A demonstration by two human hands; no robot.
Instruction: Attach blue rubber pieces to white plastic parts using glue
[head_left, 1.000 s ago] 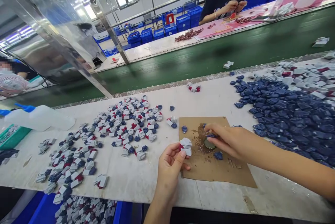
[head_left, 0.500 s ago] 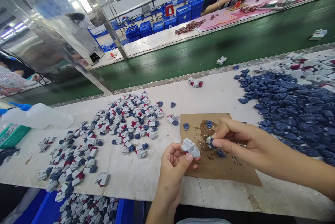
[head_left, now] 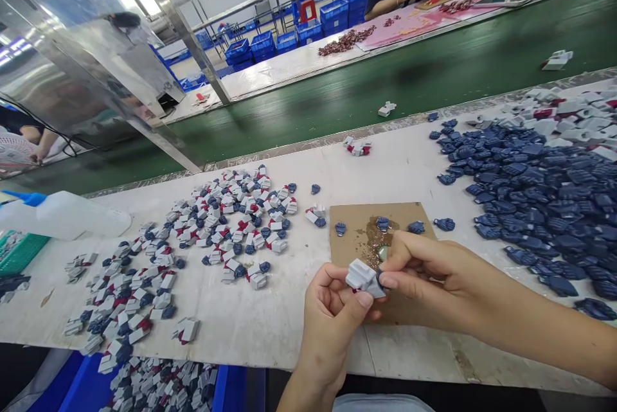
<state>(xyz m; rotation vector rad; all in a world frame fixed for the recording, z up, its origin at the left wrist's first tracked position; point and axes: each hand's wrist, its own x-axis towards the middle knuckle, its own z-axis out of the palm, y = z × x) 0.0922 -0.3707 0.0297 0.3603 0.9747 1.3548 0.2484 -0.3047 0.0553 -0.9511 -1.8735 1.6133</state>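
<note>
My left hand point(head_left: 332, 319) pinches a small grey-white plastic part point(head_left: 362, 277) between thumb and fingers, just above the near edge of a brown cardboard sheet point(head_left: 357, 219). My right hand point(head_left: 424, 270) has its fingertips pressed to that same part, holding a small dark blue piece point(head_left: 380, 281) against it; the blue piece is mostly hidden. A stained patch and a small round cap point(head_left: 382, 252) lie on the cardboard behind the hands. A few loose blue pieces point(head_left: 416, 227) rest on the cardboard's far edge.
Assembled grey, red and blue parts point(head_left: 226, 225) spread over the white table to the left. A big heap of blue pieces point(head_left: 535, 193) lies right. A white squeeze bottle point(head_left: 67, 216) lies far left, a blue bin point(head_left: 154, 386) below. Beyond runs a green conveyor point(head_left: 385, 78) with another person.
My right hand has drawn back from the cap on the cardboard with a blue piece and met my left hand, which has risen slightly with the grey part.
</note>
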